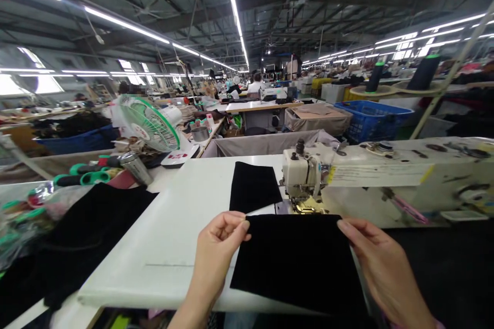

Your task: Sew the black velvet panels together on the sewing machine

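Note:
A black fabric piece (295, 257) hangs stretched between my two hands, its upper edge nearly straight. My left hand (219, 239) pinches the upper left corner between thumb and fingers. At the upper right corner, my right hand (372, 247) is closed on the same piece. Just beyond it stands a white sewing machine (304, 169), with a brass-coloured presser foot area (309, 208) partly hidden by the fabric. A second black fabric piece (254, 185) lies flat on the white table (185, 216), left of the machine head.
More black cloth (96, 231) drapes at the left beside green-ended thread spools (88, 172) and a metal can (135, 167). A green-rimmed fan (148, 123) stands behind them. Thread cones (422, 74) and a blue basket (374, 118) are at the right. Pink-handled snips (409, 209) rest against the machine.

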### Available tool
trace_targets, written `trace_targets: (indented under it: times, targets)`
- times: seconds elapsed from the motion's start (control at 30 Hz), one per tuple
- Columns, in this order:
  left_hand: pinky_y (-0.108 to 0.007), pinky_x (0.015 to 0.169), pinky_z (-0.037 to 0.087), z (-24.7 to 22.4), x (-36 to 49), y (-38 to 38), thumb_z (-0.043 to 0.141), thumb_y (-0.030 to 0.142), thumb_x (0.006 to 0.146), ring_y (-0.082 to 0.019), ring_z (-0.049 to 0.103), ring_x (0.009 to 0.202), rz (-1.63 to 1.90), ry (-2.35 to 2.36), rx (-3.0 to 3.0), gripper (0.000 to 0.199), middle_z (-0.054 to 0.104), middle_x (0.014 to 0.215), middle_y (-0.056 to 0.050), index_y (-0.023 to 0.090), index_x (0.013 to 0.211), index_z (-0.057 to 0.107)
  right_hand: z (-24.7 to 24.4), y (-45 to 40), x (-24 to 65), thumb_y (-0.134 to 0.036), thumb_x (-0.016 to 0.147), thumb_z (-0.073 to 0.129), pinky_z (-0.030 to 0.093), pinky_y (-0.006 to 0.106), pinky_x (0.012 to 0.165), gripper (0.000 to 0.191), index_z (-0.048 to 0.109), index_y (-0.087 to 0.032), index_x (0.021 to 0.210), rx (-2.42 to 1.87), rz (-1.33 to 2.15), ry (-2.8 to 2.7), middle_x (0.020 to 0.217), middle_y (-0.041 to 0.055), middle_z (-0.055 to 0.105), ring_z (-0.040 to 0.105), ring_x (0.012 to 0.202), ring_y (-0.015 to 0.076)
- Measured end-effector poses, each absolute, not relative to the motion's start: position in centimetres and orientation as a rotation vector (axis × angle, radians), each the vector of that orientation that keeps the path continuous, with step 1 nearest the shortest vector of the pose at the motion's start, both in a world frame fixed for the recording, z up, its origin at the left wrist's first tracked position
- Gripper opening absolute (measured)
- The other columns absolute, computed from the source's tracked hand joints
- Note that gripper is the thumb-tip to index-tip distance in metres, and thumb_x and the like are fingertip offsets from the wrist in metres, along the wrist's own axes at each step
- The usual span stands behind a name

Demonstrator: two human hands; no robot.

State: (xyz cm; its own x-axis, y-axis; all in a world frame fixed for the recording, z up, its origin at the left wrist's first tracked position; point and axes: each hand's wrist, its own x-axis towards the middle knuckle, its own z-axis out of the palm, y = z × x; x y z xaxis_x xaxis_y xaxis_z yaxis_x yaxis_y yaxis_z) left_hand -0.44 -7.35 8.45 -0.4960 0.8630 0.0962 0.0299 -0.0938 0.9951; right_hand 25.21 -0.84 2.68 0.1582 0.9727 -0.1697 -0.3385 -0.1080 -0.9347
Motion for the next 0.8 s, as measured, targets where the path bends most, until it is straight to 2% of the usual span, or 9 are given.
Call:
trace_targets:
  times: [0.13, 0.27, 0.37, 0.43, 0.5, 0.57, 0.63, 0.8]
  targets:
    - [-0.023, 0.058, 0.058, 8.7, -0.7, -6.6, 0.084, 0.039, 0.063, -0.012, 0.061, 0.066, 1.651, 1.566, 1.021, 0.028, 0.07, 0.084, -0.004, 0.016, 0.067, 0.068, 3.1, -0.8, 24.9, -0.043, 0.057, 0.09, 0.053, 0.025, 0.075, 0.037, 0.072, -0.017, 0.077, -1.128, 1.201, -0.844, 0.079, 0.0024, 0.072, 0.065, 0.08, 0.0179]
    - [-0.024, 0.05, 0.054, 11.1, -2.2, -6.0, 0.086, 0.039, 0.054, -0.013, 0.058, 0.055, 1.659, 1.67, 1.132, 0.034, 0.07, 0.07, -0.001, 0.019, 0.072, 0.066, 5.0, -1.5, 24.8, -0.037, 0.064, 0.084, 0.052, 0.027, 0.071, 0.03, 0.064, -0.019, 0.077, -1.036, 1.163, -1.052, 0.076, 0.0, 0.065, 0.062, 0.075, 0.0168]
    - [-0.023, 0.046, 0.048, 14.2, -3.9, -5.0, 0.082, 0.041, 0.063, -0.014, 0.057, 0.054, 1.618, 1.798, 1.41, 0.028, 0.072, 0.078, -0.001, 0.022, 0.078, 0.068, 6.5, -3.4, 24.5, -0.024, 0.071, 0.074, 0.048, 0.024, 0.069, 0.02, 0.058, -0.021, 0.082, -0.943, 1.344, -1.193, 0.079, -0.0021, 0.06, 0.058, 0.074, 0.0139]
    - [-0.025, 0.051, 0.048, 15.9, -4.4, -3.6, 0.075, 0.043, 0.071, -0.017, 0.062, 0.064, 1.541, 1.84, 1.683, 0.023, 0.074, 0.087, -0.002, 0.024, 0.081, 0.068, 6.8, -5.2, 23.9, -0.015, 0.072, 0.065, 0.045, 0.022, 0.067, 0.018, 0.053, -0.022, 0.083, -0.867, 1.491, -1.268, 0.082, -0.003, 0.058, 0.055, 0.073, 0.0121]
    - [-0.028, 0.059, 0.048, 16.5, -4.1, -1.4, 0.068, 0.038, 0.074, -0.02, 0.065, 0.071, 1.266, 1.829, 1.981, 0.015, 0.073, 0.084, -0.001, 0.024, 0.079, 0.067, 6.1, -7.0, 23.2, -0.008, 0.07, 0.06, 0.045, 0.021, 0.067, 0.021, 0.05, -0.022, 0.083, -0.837, 1.567, -1.367, 0.083, -0.0034, 0.057, 0.054, 0.073, 0.0115]
    - [-0.028, 0.062, 0.046, 15.3, -3.0, 1.3, 0.062, 0.027, 0.072, -0.019, 0.062, 0.067, 0.831, 1.75, 2.168, 0.004, 0.069, 0.072, 0.0, 0.023, 0.073, 0.065, 4.3, -8.3, 22.7, -0.005, 0.072, 0.057, 0.046, 0.022, 0.069, 0.022, 0.051, -0.022, 0.082, -0.905, 1.508, -1.51, 0.081, -0.0032, 0.057, 0.056, 0.075, 0.0122]
    - [-0.027, 0.06, 0.042, 12.3, -1.4, 3.9, 0.057, 0.016, 0.071, -0.017, 0.058, 0.062, 0.557, 1.63, 2.193, 0.007, 0.064, 0.066, 0.002, 0.022, 0.069, 0.061, 1.8, -8.8, 22.6, -0.003, 0.076, 0.054, 0.047, 0.022, 0.068, 0.02, 0.053, -0.022, 0.081, -0.973, 1.27, -1.655, 0.077, -0.0027, 0.057, 0.058, 0.073, 0.0128]
    - [-0.027, 0.064, 0.041, 4.0, 2.4, 6.7, 0.057, 0.01, 0.071, -0.017, 0.055, 0.064, 0.623, 1.56, 2.173, 0.014, 0.06, 0.067, 0.001, 0.022, 0.064, 0.054, -2.7, -8.1, 24.2, 0.003, 0.083, 0.044, 0.053, 0.024, 0.073, 0.032, 0.058, -0.02, 0.099, -0.771, 0.519, -2.04, 0.087, 0.0047, 0.065, 0.065, 0.08, 0.0165]
